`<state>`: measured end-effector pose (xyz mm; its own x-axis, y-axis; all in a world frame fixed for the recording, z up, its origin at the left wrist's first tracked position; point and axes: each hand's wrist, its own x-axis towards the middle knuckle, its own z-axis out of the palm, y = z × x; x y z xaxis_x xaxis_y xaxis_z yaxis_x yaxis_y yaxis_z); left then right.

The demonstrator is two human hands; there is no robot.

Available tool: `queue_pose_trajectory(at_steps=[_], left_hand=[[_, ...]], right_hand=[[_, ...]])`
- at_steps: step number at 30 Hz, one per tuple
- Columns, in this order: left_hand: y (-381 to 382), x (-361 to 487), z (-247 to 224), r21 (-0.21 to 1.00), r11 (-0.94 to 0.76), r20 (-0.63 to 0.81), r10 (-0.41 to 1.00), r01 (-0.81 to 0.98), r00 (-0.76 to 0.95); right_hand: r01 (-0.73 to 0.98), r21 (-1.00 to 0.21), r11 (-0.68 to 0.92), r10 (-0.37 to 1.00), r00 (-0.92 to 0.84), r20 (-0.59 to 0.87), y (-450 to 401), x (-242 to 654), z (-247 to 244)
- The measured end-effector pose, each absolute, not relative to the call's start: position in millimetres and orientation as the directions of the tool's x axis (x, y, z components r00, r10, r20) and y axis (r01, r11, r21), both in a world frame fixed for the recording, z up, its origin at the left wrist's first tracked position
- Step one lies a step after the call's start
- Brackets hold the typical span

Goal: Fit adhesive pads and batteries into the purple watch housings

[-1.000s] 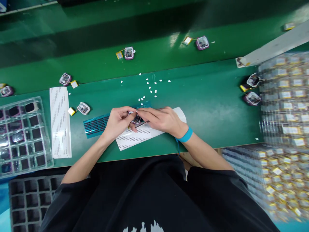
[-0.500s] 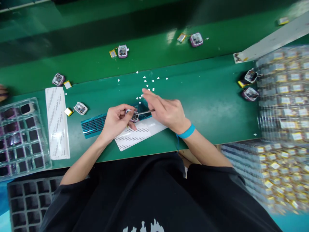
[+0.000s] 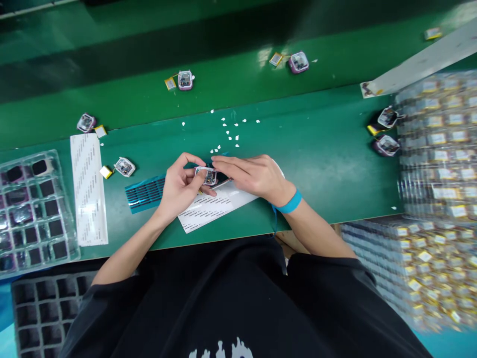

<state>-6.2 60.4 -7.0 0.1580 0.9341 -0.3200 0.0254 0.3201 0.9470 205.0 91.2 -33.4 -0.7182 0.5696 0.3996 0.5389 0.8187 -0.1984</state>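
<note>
My left hand (image 3: 182,181) pinches a small watch case (image 3: 206,176) whose circuit board lies exposed, the thumb across it. Close at its right, my right hand (image 3: 251,174) has its fingers stretched and pressed together, fingertips near the case's upper edge. What that hand holds, if anything, is hidden beneath it. A white printed backing sheet (image 3: 219,206) lies below both hands. A blue strip with black slots (image 3: 146,193) runs under the left hand. Small white stickers (image 3: 230,138) are scattered beyond the hands.
On the farther green surface sit watch cases (image 3: 185,80) with wired batteries (image 3: 170,83). At left are another backing sheet (image 3: 89,189) and a clear tray (image 3: 70,243). Two dark watch cases (image 3: 386,145) lie right, beside stacked battery trays (image 3: 434,149). A white bar (image 3: 421,57) slants upper right.
My right hand has lowered towards the watch case, and the thin metal tool seen under it is out of sight. Watch cases on the far surface have shifted slightly left.
</note>
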Motion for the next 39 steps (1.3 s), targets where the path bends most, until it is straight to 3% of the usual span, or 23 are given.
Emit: queue_pose_trajectory(at_steps=[6, 11, 15, 20, 28, 31, 35, 39], left_hand=[[51, -1, -15, 0.968, 0.23, -0.238, 0.969, 0.105, 0.073], [45, -1, -21, 0.963, 0.128, -0.146, 0.987, 0.236, 0.061], [45, -1, -18, 0.973, 0.077, -0.084, 0.996, 0.216, 0.023], [47, 0, -17, 0.986, 0.1, -0.104, 0.994, 0.133, 0.024], [52, 2, -22, 0.996, 0.084, -0.083, 0.997, -0.022, 0.002], [53, 1, -20, 0.996, 0.083, -0.083, 0.997, -0.02, 0.004], [51, 1, -22, 0.997, 0.072, -0.072, 0.997, -0.005, 0.011], [47, 4, -26, 0.999, -0.034, 0.033, 0.999, -0.01, -0.026]], right_hand=[[0.548, -0.295, 0.783, 0.622, -0.677, 0.394, 87, 195, -39], [0.575, -0.282, 0.768, 0.632, -0.61, 0.478, 81, 185, -39], [0.577, -0.333, 0.746, 0.653, -0.536, 0.535, 77, 179, -38], [0.533, -0.496, 0.686, 0.728, -0.521, 0.446, 79, 180, -43], [0.461, -0.535, 0.708, 0.705, -0.492, 0.511, 81, 181, -42], [0.472, -0.524, 0.709, 0.705, -0.449, 0.549, 82, 180, -39], [0.578, -0.424, 0.697, 0.711, -0.482, 0.512, 81, 182, -42], [0.576, -0.33, 0.748, 0.649, -0.533, 0.542, 75, 186, -44]])
